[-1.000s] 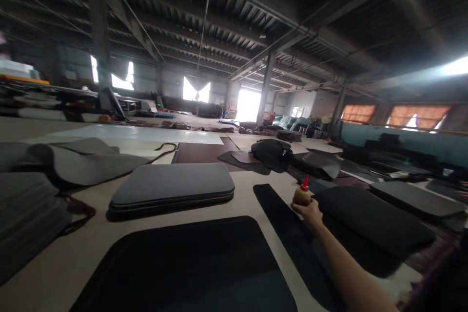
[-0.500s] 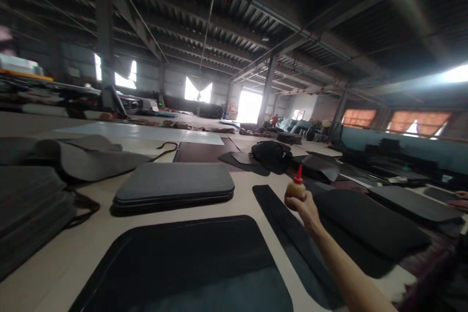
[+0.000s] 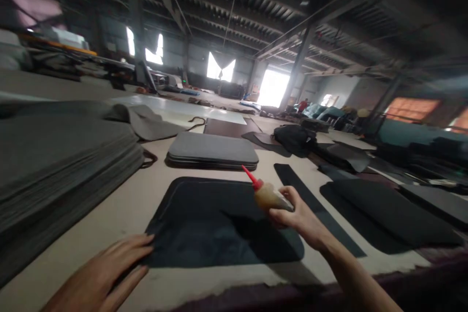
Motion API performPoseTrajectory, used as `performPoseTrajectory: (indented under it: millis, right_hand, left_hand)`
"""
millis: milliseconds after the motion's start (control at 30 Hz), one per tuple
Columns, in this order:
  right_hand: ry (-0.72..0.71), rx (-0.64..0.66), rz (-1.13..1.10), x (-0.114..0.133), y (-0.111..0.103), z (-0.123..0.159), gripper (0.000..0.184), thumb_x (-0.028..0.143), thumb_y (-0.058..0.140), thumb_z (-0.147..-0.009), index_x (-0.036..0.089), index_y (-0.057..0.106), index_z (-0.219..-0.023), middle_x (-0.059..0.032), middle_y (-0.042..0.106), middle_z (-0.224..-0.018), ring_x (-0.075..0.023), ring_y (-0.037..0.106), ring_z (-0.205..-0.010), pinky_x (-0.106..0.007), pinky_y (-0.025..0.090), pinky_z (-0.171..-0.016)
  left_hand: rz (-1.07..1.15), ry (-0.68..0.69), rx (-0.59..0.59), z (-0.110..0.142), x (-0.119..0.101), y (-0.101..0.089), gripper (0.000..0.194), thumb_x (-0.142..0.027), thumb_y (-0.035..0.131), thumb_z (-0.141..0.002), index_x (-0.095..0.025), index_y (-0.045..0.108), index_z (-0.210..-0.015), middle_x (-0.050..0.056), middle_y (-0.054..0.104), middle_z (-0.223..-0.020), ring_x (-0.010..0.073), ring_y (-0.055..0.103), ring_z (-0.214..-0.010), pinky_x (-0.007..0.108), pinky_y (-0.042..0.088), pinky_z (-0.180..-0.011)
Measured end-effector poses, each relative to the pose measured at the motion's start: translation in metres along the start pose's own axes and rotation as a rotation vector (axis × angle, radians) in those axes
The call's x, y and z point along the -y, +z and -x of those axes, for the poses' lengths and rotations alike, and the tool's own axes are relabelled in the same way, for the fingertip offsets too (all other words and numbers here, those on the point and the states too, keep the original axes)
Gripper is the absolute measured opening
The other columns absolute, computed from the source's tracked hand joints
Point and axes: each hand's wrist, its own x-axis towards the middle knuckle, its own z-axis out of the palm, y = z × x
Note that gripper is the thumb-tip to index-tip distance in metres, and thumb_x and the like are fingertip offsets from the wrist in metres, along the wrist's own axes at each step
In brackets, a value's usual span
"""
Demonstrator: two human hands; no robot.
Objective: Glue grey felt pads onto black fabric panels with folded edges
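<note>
My right hand grips a small squeeze bottle with a red nozzle, tilted so the tip points up and to the left over a dark rounded panel lying flat on the table. My left hand rests at the near left with fingers stretched out, their tips touching the panel's near-left edge.
A tall stack of grey sheets fills the left side. A grey stack of padded panels lies behind the dark panel. A dark strip and more dark pieces lie to the right. The table's near edge runs below my hands.
My right hand has lifted the bottle, brought it left and nearer over the dark panel, and tilted it. My left hand has come into view at the panel's edge. The view has tipped downward.
</note>
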Motion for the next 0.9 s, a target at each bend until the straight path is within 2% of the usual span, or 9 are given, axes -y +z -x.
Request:
performPoseTrajectory:
  millis: [100, 200, 333, 433, 500, 667, 800, 900]
  right_hand:
    - [0.003, 0.017, 0.097, 0.012, 0.008, 0.014, 0.054, 0.050, 0.079, -0.072, 0.020, 0.053, -0.109, -0.0036, 0.061, -0.098, -0.0216, 0.061, -0.083, -0.030, 0.051, -0.066]
    - [-0.009, -0.014, 0.183, 0.019, 0.012, 0.021, 0.059, 0.053, 0.082, -0.067, 0.020, 0.058, -0.111, -0.0025, 0.064, -0.093, -0.0214, 0.060, -0.081, -0.029, 0.049, -0.066]
    - [0.003, -0.123, 0.218, 0.017, 0.015, 0.025, 0.066, 0.055, 0.086, -0.060, 0.022, 0.061, -0.111, -0.0018, 0.066, -0.089, -0.0216, 0.060, -0.078, -0.028, 0.049, -0.066]
    - [0.033, -0.160, 0.098, 0.010, 0.020, 0.023, 0.064, 0.056, 0.087, -0.063, 0.025, 0.061, -0.112, -0.0026, 0.067, -0.094, -0.0224, 0.062, -0.081, -0.027, 0.051, -0.066]
    - [0.050, -0.161, -0.038, 0.007, 0.028, 0.022, 0.060, 0.056, 0.086, -0.067, 0.026, 0.060, -0.113, -0.0025, 0.065, -0.094, -0.0205, 0.060, -0.078, -0.025, 0.050, -0.061]
    - [0.164, -0.122, -0.298, 0.000, 0.051, 0.015, 0.058, 0.057, 0.082, -0.073, 0.027, 0.058, -0.116, -0.0017, 0.061, -0.088, -0.0134, 0.050, -0.060, -0.020, 0.038, -0.046]
    - [0.224, -0.075, -0.374, -0.008, 0.059, 0.008, 0.051, 0.057, 0.080, -0.075, 0.024, 0.060, -0.109, -0.0017, 0.059, -0.085, -0.0137, 0.052, -0.062, -0.018, 0.036, -0.044]
    - [0.233, -0.037, -0.395, -0.012, 0.058, 0.004, 0.054, 0.055, 0.083, -0.072, 0.024, 0.060, -0.109, -0.0027, 0.060, -0.088, -0.0148, 0.053, -0.065, -0.018, 0.039, -0.044]
  left_hand:
    - [0.001, -0.027, 0.153, 0.006, -0.006, -0.007, 0.031, -0.048, 0.056, -0.095, -0.033, 0.070, -0.119, 0.001, 0.066, -0.131, 0.0240, 0.063, -0.121, 0.037, 0.053, -0.107]
    - [0.052, -0.048, 0.190, -0.001, -0.014, -0.011, 0.033, -0.046, 0.052, -0.098, -0.028, 0.069, -0.119, 0.005, 0.065, -0.132, 0.0250, 0.062, -0.123, 0.042, 0.051, -0.110]
    - [0.080, -0.061, 0.226, -0.004, -0.020, -0.014, 0.033, -0.041, 0.051, -0.099, -0.025, 0.067, -0.122, 0.006, 0.064, -0.133, 0.0254, 0.059, -0.126, 0.045, 0.049, -0.111]
    - [0.088, -0.067, 0.237, -0.001, -0.021, -0.016, 0.031, -0.037, 0.051, -0.099, -0.024, 0.066, -0.123, 0.006, 0.063, -0.135, 0.0244, 0.057, -0.127, 0.046, 0.049, -0.112]
    - [0.093, -0.068, 0.243, 0.000, -0.022, -0.017, 0.030, -0.037, 0.050, -0.100, -0.024, 0.065, -0.123, 0.006, 0.062, -0.135, 0.0240, 0.057, -0.127, 0.046, 0.049, -0.112]
    - [0.089, -0.062, 0.261, 0.000, -0.024, -0.018, 0.029, -0.034, 0.051, -0.101, -0.024, 0.063, -0.125, 0.006, 0.060, -0.137, 0.0240, 0.055, -0.129, 0.046, 0.047, -0.112]
    - [0.092, -0.054, 0.251, 0.000, -0.025, -0.017, 0.028, -0.030, 0.052, -0.100, -0.024, 0.062, -0.125, 0.006, 0.060, -0.138, 0.0237, 0.054, -0.130, 0.047, 0.047, -0.112]
    - [0.091, -0.053, 0.256, -0.001, -0.025, -0.018, 0.027, -0.030, 0.052, -0.100, -0.024, 0.062, -0.125, 0.005, 0.060, -0.138, 0.0231, 0.053, -0.130, 0.047, 0.046, -0.112]
